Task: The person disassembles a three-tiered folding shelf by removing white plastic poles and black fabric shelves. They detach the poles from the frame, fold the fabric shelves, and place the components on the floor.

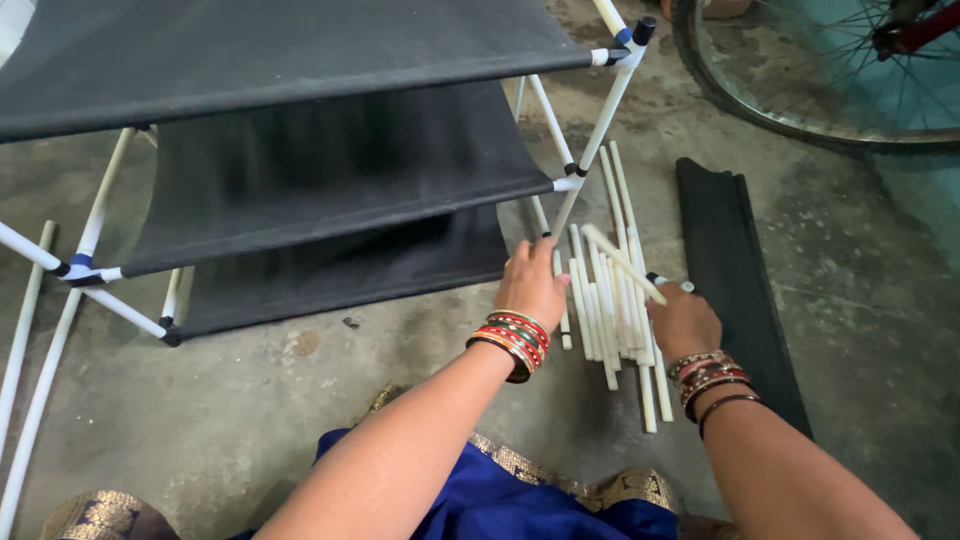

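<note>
While my right hand [685, 322] closes its grip on one white rod [622, 263], lifted at 1 o'clock to clear the rod pile [610, 300] on the floor, my left hand [530, 285] steadies the rack leg [566, 212], grip state unclear.

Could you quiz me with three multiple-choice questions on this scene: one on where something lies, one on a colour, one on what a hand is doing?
1. Where is the rod pile?
A. on the top shelf
B. on the floor right of the rack
C. inside the wheel

2. What colour are the shelves?
A. black
B. yellow
C. pink

3. What does the right hand do?
A. holds one rod
B. rests flat
C. grips the wheel

1 B: rods lie on concrete beside the rack.
2 A: the cloth is black.
3 A: fingers close round a rod.
</note>
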